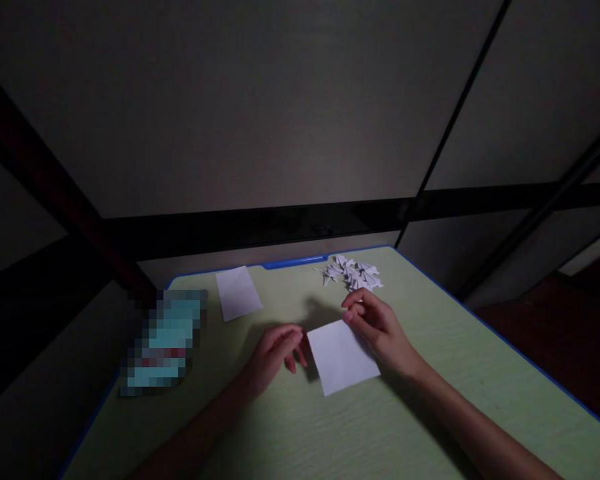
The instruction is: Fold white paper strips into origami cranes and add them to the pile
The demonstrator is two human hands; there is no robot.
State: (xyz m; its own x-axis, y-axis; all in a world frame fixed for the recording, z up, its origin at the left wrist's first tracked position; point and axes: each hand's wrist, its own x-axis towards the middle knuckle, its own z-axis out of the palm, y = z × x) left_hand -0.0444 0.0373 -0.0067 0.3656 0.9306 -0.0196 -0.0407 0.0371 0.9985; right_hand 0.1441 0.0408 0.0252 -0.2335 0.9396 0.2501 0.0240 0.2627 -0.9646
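A square sheet of white paper [341,359] is pinched at its upper right corner between the thumb and fingers of my right hand [380,330]. It looks flat and slightly raised, casting a shadow on the table. Just beyond the sheet's left edge is my left hand [277,350], its fingers curled loosely and apart, with nothing visible in them. Beyond my right hand lies a pile of several small folded white paper figures [357,272] with pointed ends. Another white sheet stack or sheet [239,293] lies flat at the far left.
The light green table [420,413] has a blue edge and a blue groove [295,263] at its far side. A blurred-out teal item [167,340] lies at the left edge. Dark-banded panels [260,107] rise close behind the table.
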